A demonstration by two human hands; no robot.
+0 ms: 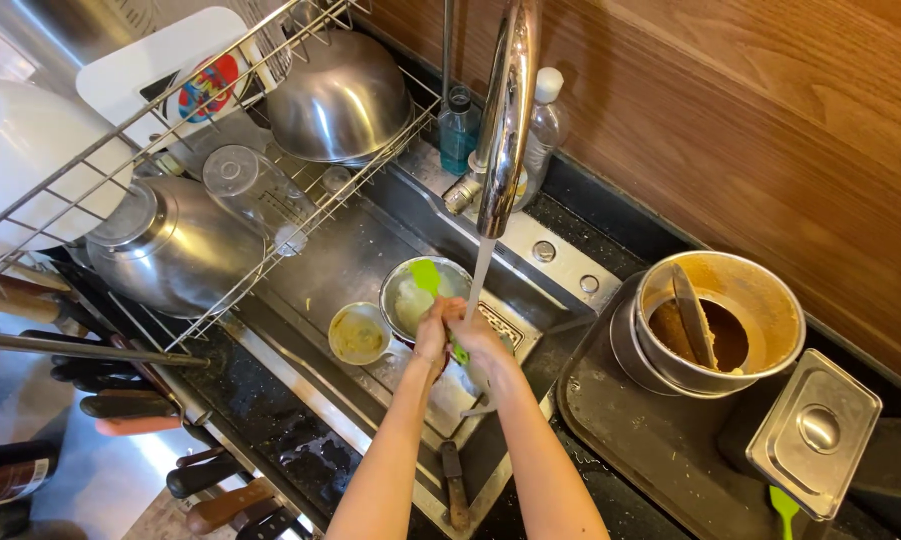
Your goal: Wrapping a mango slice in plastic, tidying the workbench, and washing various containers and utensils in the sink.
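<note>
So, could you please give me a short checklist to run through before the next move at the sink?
1. Water running from the faucet: ok.
2. Green spatula gripped: ok, left hand and right hand both close on its handle.
3. Spatula blade under the stream: not ok, it sits just left of it.
4. Small steel bowl below the spatula: ok.
5. Yellow-smeared cup rinsed: not ok, residue shows.
6. Sink drain clear: cannot tell.
</note>
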